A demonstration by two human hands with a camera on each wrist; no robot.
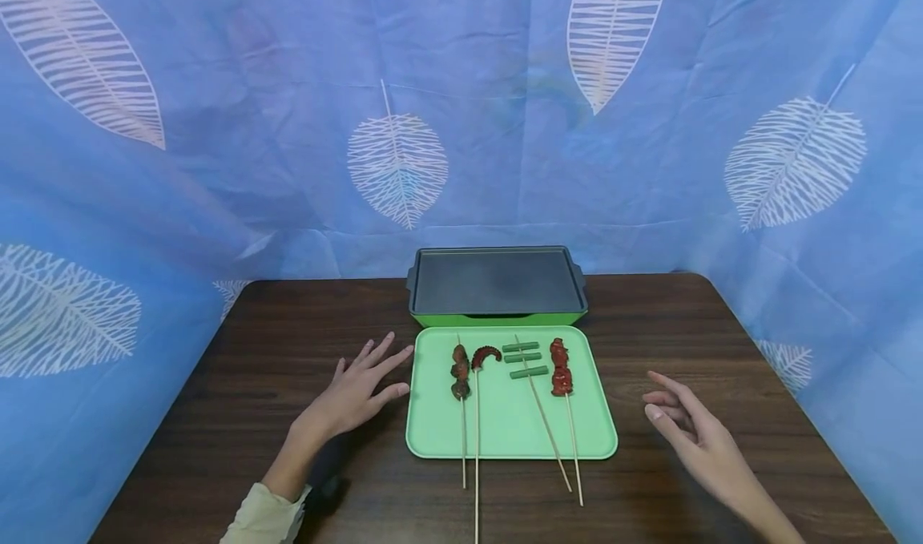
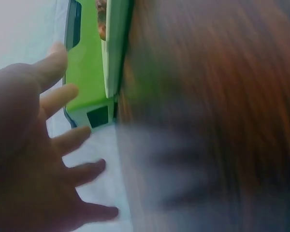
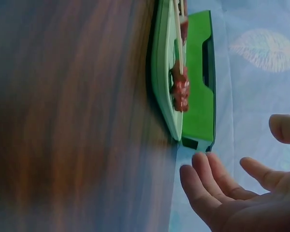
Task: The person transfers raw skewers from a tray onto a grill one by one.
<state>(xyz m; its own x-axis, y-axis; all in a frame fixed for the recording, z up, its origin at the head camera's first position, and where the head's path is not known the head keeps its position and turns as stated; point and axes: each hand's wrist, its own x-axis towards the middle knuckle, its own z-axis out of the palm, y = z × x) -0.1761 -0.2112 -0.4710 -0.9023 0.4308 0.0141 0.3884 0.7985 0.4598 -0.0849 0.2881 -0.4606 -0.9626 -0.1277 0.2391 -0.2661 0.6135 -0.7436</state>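
Note:
A light green tray (image 1: 505, 432) bears several skewers on thin wooden sticks. From left to right lie a brown meat skewer (image 1: 460, 372), a dark red curled tentacle skewer (image 1: 485, 356), a skewer of green bean-like pieces (image 1: 529, 372) and a red meat skewer (image 1: 561, 368). Their sticks reach past the tray's near edge. My left hand (image 1: 351, 396) is just left of the tray, fingers spread, holding nothing. To the right of the tray, apart from it, my right hand (image 1: 692, 436) holds nothing, its fingers loosely bent.
Directly behind the tray stands a green grill (image 1: 497, 320) with a flat dark plate on top. Both rest on a dark brown wooden table (image 1: 303, 312). A blue cloth (image 1: 476, 167) with white leaf prints hangs behind and along both sides.

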